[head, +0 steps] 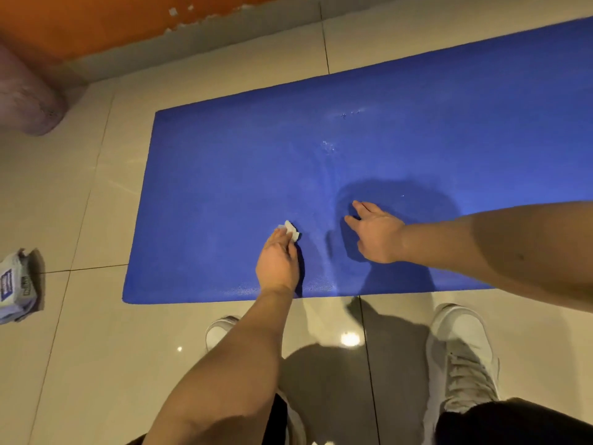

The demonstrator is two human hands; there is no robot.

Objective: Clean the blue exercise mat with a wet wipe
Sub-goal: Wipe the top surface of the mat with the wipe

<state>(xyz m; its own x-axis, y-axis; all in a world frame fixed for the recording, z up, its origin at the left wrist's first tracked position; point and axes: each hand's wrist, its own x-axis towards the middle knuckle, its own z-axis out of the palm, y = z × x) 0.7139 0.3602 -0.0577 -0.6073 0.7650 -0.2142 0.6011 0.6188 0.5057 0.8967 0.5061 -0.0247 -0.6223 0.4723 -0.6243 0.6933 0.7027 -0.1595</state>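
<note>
The blue exercise mat (369, 149) lies flat on the tiled floor, with wet streaks and droplets near its middle. My left hand (277, 261) reaches over the mat's near edge, and its extended fingers press a small folded white wet wipe (291, 231) onto the mat. The wipe shows just past the fingertips. My right hand (377, 234) rests on the mat a little to the right, fingers spread and holding nothing.
A pack of wet wipes (16, 285) lies on the floor at the left edge. A purple rolled object (27, 94) sits at the far left by the orange wall. My white shoes (459, 354) stand on the tiles just before the mat.
</note>
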